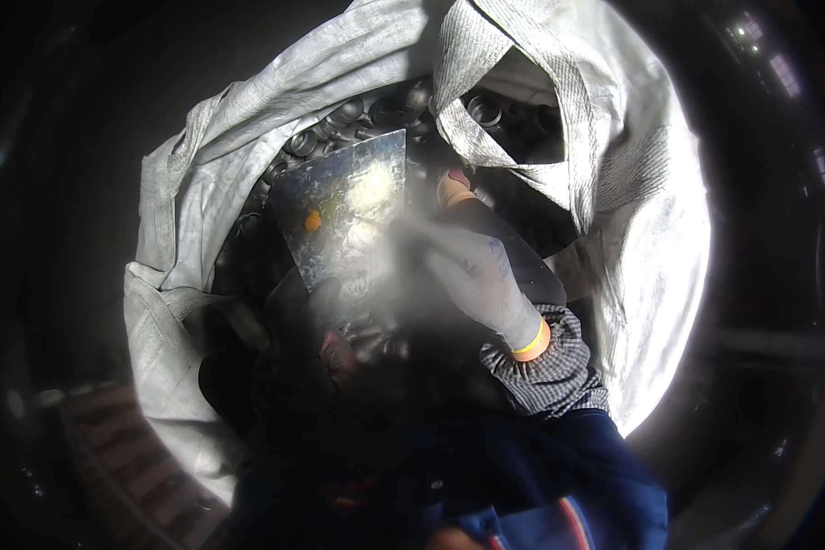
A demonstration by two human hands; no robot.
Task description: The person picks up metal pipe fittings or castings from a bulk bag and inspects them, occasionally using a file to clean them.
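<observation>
My right hand (481,280), in a pale grey glove with a yellow and orange cuff, reaches leftward beside a flat, shiny, scuffed sheet (339,206). Haze blurs its fingertips, so I cannot see whether they touch the sheet or hold anything. An orange-yellow spot (313,221) shows on the sheet's left part. At the sheet's lower edge, a dim rounded shape (325,298) may be my left hand; shadow and blur hide its fingers. Dark round parts (346,113) lie behind the sheet's upper edge.
A large white woven bag (655,247) surrounds the work area, its broad strap loop (582,119) hanging over the far right side. More dark ring-shaped parts (484,111) lie inside. Brown slatted boards (124,440) show outside at the lower left.
</observation>
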